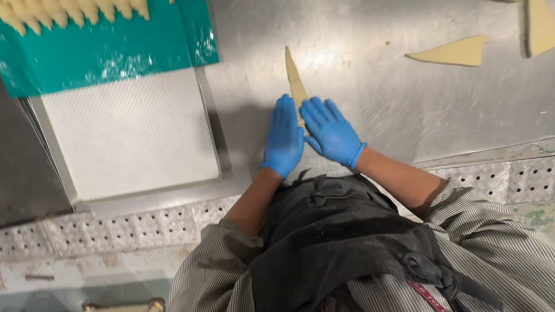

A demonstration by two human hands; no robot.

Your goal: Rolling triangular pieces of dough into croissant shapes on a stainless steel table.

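Scuffed stainless steel makes up the bench [386,99], lit brightly near its middle and edged toward the person by a perforated metal strip. Both gloved hands lie flat and open, side by side, on the near wide end of a long thin dough triangle [294,77], whose narrow tip points away from the person; the left hand [284,137] and right hand [330,132] press down rather than grip, fingers stretched out and nearly touching each other. The piece looks only just begun: most of its length lies flat and unrolled beyond the fingertips. To the right, well apart, three more cut triangles [499,13] wait flat on the steel. At upper left a teal sheet [101,54] carries a row of shaped dough pieces [77,6], which reads as finished work, and below it a white-lined tray [131,132] holds nothing yet.
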